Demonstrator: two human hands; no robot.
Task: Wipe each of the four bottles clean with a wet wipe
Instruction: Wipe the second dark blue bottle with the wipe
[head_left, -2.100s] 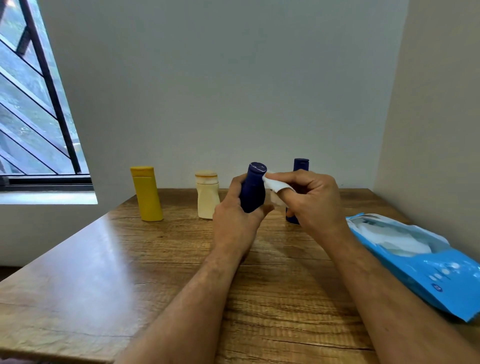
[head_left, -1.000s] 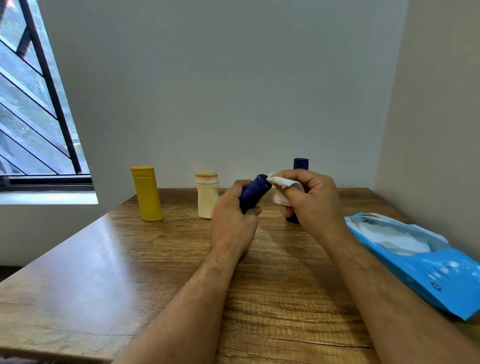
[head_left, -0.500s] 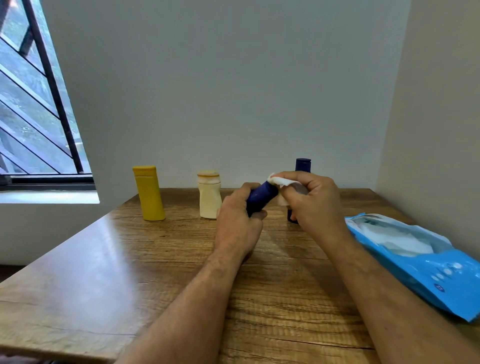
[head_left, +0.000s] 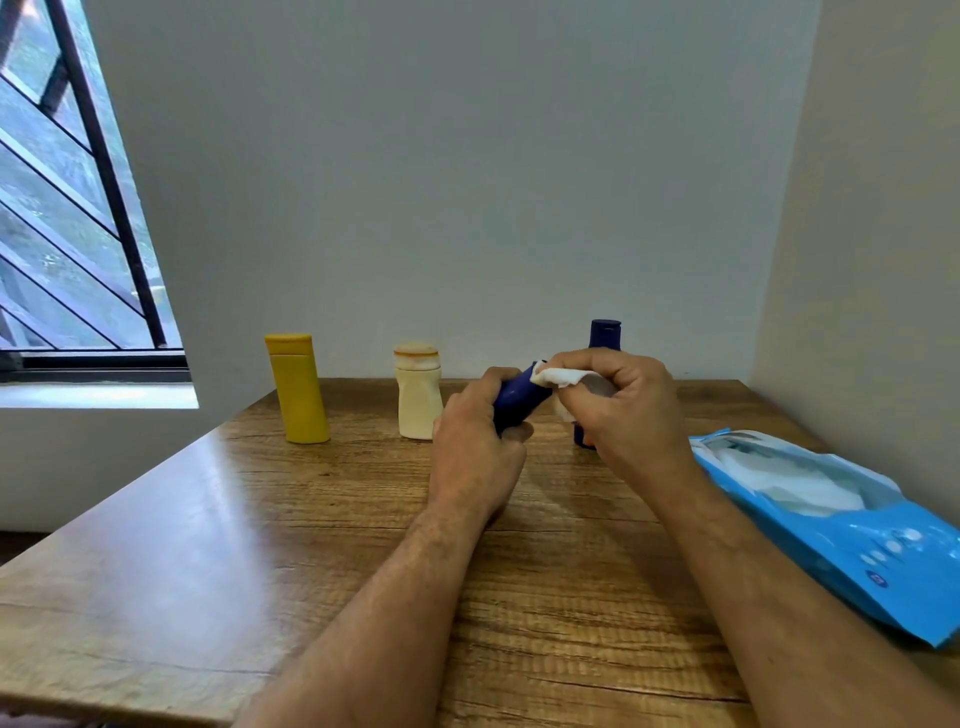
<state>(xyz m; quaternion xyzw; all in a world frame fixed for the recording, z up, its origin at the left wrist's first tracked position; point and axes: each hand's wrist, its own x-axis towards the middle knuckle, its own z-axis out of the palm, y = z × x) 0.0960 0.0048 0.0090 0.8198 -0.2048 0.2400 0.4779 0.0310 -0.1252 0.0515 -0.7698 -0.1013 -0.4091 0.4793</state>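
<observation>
At centre frame the left hand (head_left: 475, 452) grips a dark blue bottle (head_left: 519, 399) tilted toward the right, while the right hand (head_left: 623, 402) pinches a white wet wipe (head_left: 563, 378) against its upper end. The yellow bottle (head_left: 298, 388), cream bottle (head_left: 417, 399) and second blue bottle (head_left: 604, 338) stand upright along the table's (head_left: 218, 519) far edge. Which of these are already wiped cannot be told, so probably at least this one is unfinished.
</observation>
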